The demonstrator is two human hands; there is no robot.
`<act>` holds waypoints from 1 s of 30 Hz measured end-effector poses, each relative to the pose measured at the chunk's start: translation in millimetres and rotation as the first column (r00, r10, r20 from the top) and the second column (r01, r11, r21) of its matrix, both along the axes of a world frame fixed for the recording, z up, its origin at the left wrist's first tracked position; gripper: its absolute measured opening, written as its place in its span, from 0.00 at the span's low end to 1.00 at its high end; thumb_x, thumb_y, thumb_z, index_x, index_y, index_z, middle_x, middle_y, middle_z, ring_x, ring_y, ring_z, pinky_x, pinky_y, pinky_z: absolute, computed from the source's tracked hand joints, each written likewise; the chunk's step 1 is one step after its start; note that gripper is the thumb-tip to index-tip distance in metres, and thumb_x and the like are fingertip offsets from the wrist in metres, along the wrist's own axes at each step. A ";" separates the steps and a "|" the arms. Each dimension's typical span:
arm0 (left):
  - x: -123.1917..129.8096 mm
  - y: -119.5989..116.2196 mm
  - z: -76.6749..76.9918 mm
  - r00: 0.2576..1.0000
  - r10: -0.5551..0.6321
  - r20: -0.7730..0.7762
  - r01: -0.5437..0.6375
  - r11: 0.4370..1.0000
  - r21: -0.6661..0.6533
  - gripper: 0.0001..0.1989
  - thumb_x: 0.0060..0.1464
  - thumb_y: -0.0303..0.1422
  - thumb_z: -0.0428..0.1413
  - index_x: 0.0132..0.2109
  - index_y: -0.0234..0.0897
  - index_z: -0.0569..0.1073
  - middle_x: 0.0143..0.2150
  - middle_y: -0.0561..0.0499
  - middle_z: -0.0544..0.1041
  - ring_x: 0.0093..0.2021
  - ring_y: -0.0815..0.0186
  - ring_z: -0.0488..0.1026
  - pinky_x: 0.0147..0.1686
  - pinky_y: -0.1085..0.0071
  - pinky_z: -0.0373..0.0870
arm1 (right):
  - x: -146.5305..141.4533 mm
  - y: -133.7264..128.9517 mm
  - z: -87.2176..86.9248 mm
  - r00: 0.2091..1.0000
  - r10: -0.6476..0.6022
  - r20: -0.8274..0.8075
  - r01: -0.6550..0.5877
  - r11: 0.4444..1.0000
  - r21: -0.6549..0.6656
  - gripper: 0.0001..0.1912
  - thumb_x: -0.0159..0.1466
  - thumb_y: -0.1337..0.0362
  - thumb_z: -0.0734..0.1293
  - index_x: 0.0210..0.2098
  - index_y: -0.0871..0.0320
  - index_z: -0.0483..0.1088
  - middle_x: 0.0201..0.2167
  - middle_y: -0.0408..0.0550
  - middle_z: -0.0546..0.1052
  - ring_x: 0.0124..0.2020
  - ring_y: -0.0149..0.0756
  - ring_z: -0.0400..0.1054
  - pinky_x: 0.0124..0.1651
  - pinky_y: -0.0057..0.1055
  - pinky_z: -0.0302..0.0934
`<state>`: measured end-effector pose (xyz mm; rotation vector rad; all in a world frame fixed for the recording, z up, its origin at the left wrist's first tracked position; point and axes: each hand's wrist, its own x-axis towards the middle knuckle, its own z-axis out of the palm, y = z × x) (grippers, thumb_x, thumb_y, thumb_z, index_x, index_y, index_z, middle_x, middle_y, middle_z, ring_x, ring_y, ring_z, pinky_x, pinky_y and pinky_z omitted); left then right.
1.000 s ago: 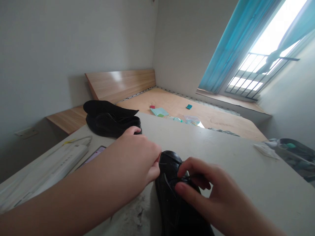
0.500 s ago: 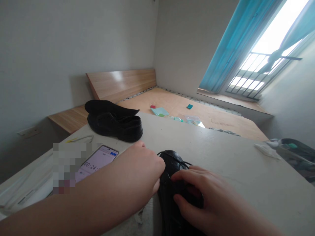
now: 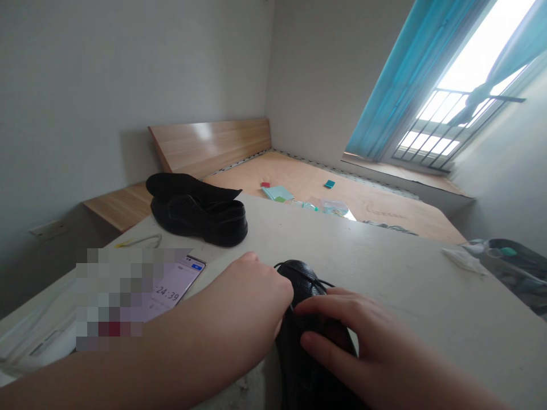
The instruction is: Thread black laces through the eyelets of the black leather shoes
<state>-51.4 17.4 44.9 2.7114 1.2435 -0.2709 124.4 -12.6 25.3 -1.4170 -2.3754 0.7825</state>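
Seemingly to steady the nearer black shoe, the right hand lays parted fingers across it; the left hand curls alongside, its hold hidden.

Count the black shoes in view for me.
2: the near shoe, partly hidden by the left hand and right hand, and the far shoe, at the far left of the table.

Head camera: close above white tabletop, facing forward and down toward bed.
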 end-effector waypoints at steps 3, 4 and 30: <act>3.3 -1.4 -0.4 1.000 -0.006 0.003 0.007 1.000 -0.015 0.10 0.54 0.25 0.55 0.30 0.39 0.79 0.25 0.47 0.79 0.28 0.53 0.76 0.29 0.62 0.65 | 1.7 1.2 -1.2 0.999 -0.025 -0.040 0.025 1.000 -0.009 0.12 0.64 0.61 0.62 0.40 0.52 0.77 0.37 0.47 0.81 0.38 0.42 0.75 0.39 0.37 0.67; 3.8 -1.8 -0.7 1.000 -0.007 0.008 0.007 1.000 -0.007 0.10 0.53 0.25 0.55 0.29 0.38 0.79 0.24 0.47 0.78 0.28 0.53 0.76 0.28 0.62 0.65 | 2.5 2.0 -1.5 0.998 -0.026 -0.052 0.026 1.000 -0.003 0.12 0.64 0.62 0.62 0.41 0.52 0.77 0.38 0.47 0.81 0.39 0.42 0.75 0.40 0.37 0.67; 0.1 -10.3 14.4 0.936 0.066 0.345 -0.096 0.993 0.069 0.11 0.59 0.29 0.49 0.32 0.38 0.75 0.33 0.48 0.79 0.36 0.57 0.75 0.34 0.65 0.65 | 6.7 3.2 3.9 0.933 -0.139 -0.333 0.218 0.952 0.213 0.07 0.66 0.67 0.61 0.35 0.53 0.69 0.28 0.39 0.75 0.29 0.30 0.67 0.31 0.25 0.61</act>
